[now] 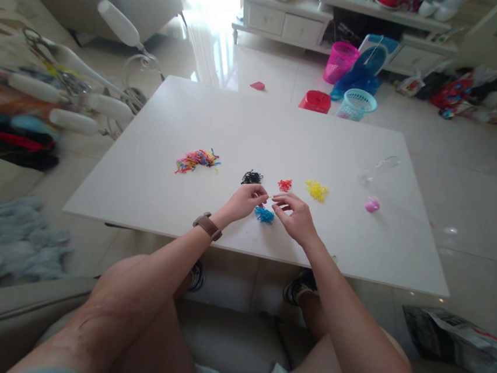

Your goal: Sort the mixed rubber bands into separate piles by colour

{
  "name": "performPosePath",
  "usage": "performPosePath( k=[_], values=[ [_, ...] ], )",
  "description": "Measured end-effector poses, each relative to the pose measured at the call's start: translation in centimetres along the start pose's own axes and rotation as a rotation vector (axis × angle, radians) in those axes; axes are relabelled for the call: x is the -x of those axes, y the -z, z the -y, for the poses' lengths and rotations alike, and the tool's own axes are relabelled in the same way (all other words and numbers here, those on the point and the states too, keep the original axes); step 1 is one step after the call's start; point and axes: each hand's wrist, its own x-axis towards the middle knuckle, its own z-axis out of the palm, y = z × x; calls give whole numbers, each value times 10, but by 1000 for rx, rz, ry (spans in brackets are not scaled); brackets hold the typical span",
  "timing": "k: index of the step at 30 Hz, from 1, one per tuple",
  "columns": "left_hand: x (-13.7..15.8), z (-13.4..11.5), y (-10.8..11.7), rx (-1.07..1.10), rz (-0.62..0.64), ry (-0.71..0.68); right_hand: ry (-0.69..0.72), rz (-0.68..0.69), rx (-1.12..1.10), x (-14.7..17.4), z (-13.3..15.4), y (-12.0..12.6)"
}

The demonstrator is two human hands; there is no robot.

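My left hand (249, 201) is closed in a pinch above the table, with a tiny yellow rubber band (270, 197) at its fingertips. Facing it, my right hand (292, 211) has its thumb and fingers apart, the fingertips close to the yellow band. Just below, between the hands, lies a pile of blue rubber bands (264, 215). Behind my left hand is a black pile (251, 177), partly covered by it. A small red pile (284, 185) and a yellow pile (316, 191) lie beyond my right hand. Farther left sits a mixed-colour pile (197, 161).
On the white table (236, 127), a pink round object (372, 205) and a clear plastic item (375, 170) lie to the right. A white lamp-like fixture (119, 24) stands by the left edge. Past the far edge are a red stool (316, 101) and a light-blue basket (357, 105).
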Motion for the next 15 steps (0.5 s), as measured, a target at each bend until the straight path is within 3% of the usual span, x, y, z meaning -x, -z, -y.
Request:
performPosePath(
  k=[3, 7, 15],
  values=[
    [-1, 2, 1, -2, 5, 1, 49, -20, 68, 0, -2, 2],
    [-1, 3, 1, -1, 18, -3, 92, 57, 129, 1, -3, 4],
    [1, 0, 0, -5, 14, 13, 53, 37, 158, 2, -5, 4]
  ],
)
